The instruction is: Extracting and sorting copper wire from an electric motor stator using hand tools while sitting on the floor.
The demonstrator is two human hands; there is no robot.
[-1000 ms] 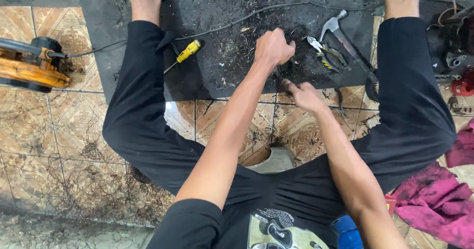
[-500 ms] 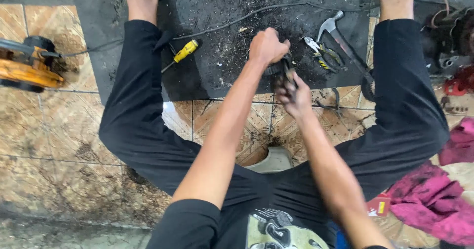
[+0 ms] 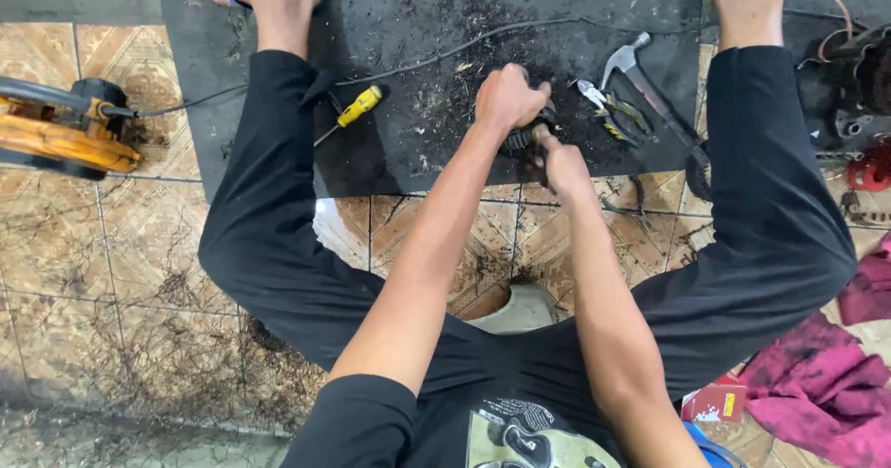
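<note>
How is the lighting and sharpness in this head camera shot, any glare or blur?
Head view: even, soft light; one bright glare patch on the glossy floor tile by the left knee; left hand, right hand and yellow screwdriver sharp; wide-angle bending at edges.

Small dark ribbed part (image 3: 522, 140), mostly hidden, gripped between left hand (image 3: 506, 97) and right hand (image 3: 560, 163), at near edge of black mat (image 3: 418, 22), just beside pliers (image 3: 608, 115).

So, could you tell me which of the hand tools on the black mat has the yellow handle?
The screwdriver, lying alone left of the left hand. The hammer and pliers right of the hands are dark and metallic.
</note>
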